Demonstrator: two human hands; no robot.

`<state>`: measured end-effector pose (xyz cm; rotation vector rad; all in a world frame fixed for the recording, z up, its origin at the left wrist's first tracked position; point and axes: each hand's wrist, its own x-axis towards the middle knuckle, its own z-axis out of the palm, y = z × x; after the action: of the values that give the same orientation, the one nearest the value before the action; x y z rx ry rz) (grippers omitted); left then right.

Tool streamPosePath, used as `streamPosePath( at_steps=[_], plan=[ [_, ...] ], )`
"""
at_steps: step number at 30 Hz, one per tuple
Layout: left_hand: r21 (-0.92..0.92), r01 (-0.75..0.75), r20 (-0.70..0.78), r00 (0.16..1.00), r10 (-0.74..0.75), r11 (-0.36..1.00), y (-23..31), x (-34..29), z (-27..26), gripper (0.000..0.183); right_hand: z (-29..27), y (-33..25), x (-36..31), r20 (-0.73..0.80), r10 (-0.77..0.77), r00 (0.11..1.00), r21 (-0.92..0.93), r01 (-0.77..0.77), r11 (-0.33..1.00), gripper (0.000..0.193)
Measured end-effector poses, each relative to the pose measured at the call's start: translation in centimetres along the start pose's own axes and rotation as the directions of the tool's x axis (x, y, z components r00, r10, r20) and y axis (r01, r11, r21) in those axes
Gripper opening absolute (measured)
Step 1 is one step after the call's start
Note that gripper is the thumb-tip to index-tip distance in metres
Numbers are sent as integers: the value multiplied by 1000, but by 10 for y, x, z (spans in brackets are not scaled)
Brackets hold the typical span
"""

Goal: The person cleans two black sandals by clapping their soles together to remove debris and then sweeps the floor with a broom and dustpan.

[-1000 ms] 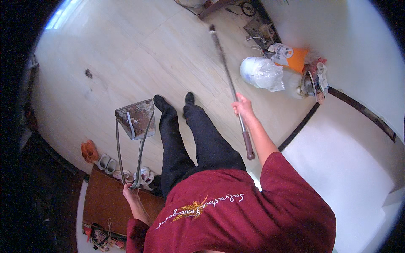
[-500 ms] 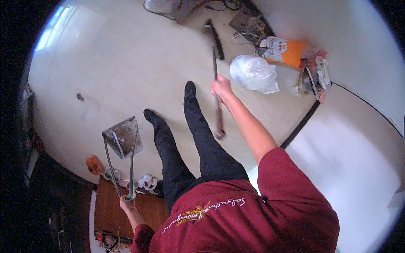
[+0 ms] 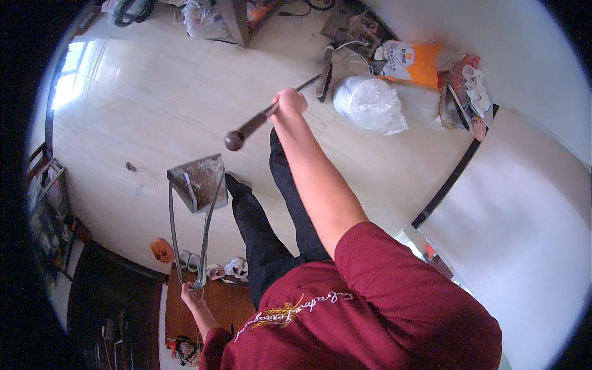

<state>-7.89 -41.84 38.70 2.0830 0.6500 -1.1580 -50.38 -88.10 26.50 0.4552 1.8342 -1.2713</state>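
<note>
My right hand (image 3: pixel 290 103) is wrapped round the handle of a broom (image 3: pixel 253 128). The dark knobbed end of the handle points back toward my left, and the broom head (image 3: pixel 325 73) sits farther off, beside a white bundle in clear plastic (image 3: pixel 370 105). In my left hand (image 3: pixel 193 295) is the long looped handle of a dustpan (image 3: pixel 206 180). Its grimy grey pan is left of my feet, the open side facing away from me. A small dark patch of dirt (image 3: pixel 131 166) lies on the floor left of the pan.
An orange and white sack (image 3: pixel 413 61) and other bagged items stand along the right wall. Several shoes (image 3: pixel 216 271) and orange slippers (image 3: pixel 161 250) line a brown cabinet (image 3: pixel 203 314) at lower left. A table leg (image 3: pixel 234 23) and bags are at the far side.
The broom has swung from nearly upright in view to a slant, its handle end moving left and up. My right arm reaches more to the left. The dustpan appears slightly farther right.
</note>
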Motion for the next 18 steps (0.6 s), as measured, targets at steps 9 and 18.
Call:
streamPosePath(
  at_steps=[9, 18],
  plan=[
    [-146, 26, 70, 997, -16, 989, -17, -24, 22, 10, 29, -36, -46, -140, 125, 982, 300, -78, 951, 7],
    [-18, 121, 36, 992, -121, 992, -13, 14, 3, 9, -3, 34, 48, 163, -194, 967, -533, 252, 808, 9]
  ],
)
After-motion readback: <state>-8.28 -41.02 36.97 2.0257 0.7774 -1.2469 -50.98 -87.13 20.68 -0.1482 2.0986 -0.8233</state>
